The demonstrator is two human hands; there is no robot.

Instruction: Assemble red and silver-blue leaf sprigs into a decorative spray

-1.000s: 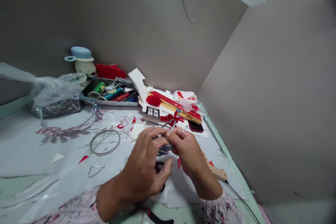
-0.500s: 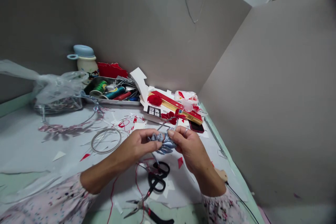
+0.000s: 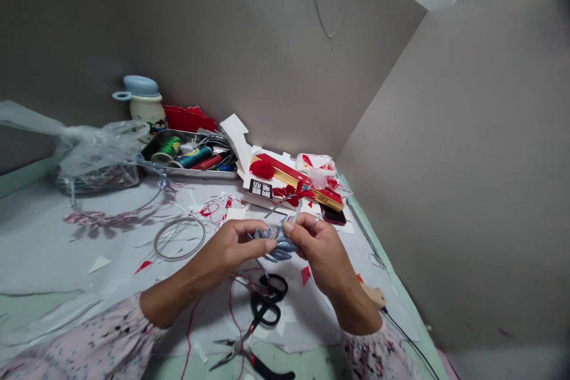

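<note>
Between both hands is a blue-grey fabric flower [image 3: 281,249] with several pointed, shiny petals. My left hand [image 3: 243,243] pinches its left side, thumb laid across the petals. On the other side, my right hand [image 3: 318,249] grips the flower's upper right edge between thumb and fingers. A thin grey strip [image 3: 280,208] rises above the fingers; where it joins the flower is hidden. Just below the hands lie black-handled scissors [image 3: 267,309], and nearer me are pliers [image 3: 240,349] with red-and-black handles. Red thread [image 3: 189,332] trails beside them.
A metal tray [image 3: 191,172] holds thread spools and tools. Left of it sit a plastic bag [image 3: 95,151] and a headband [image 3: 133,214] with petals. A wire coil [image 3: 180,238], a white box [image 3: 249,187] with red pieces, a phone [image 3: 333,215] and a wooden-handled corded tool [image 3: 374,295] lie around.
The grey strip above the fingers has shifted slightly, and the flower's petals have turned a little in the grip. Both hands stay almost in the same place.
</note>
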